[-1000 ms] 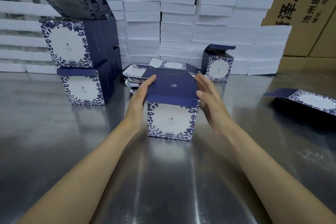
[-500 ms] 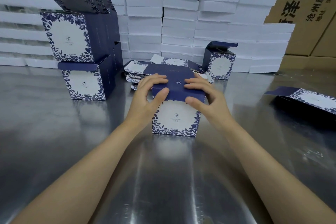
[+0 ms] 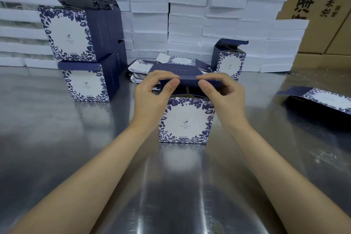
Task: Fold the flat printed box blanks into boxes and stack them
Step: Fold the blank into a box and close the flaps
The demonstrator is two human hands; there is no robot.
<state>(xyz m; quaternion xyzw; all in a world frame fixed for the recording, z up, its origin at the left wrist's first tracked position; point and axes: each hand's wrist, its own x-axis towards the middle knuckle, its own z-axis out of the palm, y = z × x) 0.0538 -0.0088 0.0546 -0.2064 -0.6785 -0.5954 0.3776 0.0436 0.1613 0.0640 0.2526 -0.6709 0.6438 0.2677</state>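
Lid (image 3: 187,79) has come up off the box (image 3: 185,119) since 0.5 s ago; left hand (image 3: 152,99) & right hand (image 3: 225,97) both pinch its front edge, box standing just below the grip. Step: closing top. Next, prob: bend that edge down, tuck it inside front wall

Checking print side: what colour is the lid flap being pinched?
Solid navy blue lid flap, best in the head view.

You are in a packing workshop or warehouse. Your shiny steel tabletop (image 3: 57,157) backs onto stacked flat white cartons (image 3: 187,24), and large brown corrugated shipping cartons (image 3: 326,11) printed with black characters stand behind.
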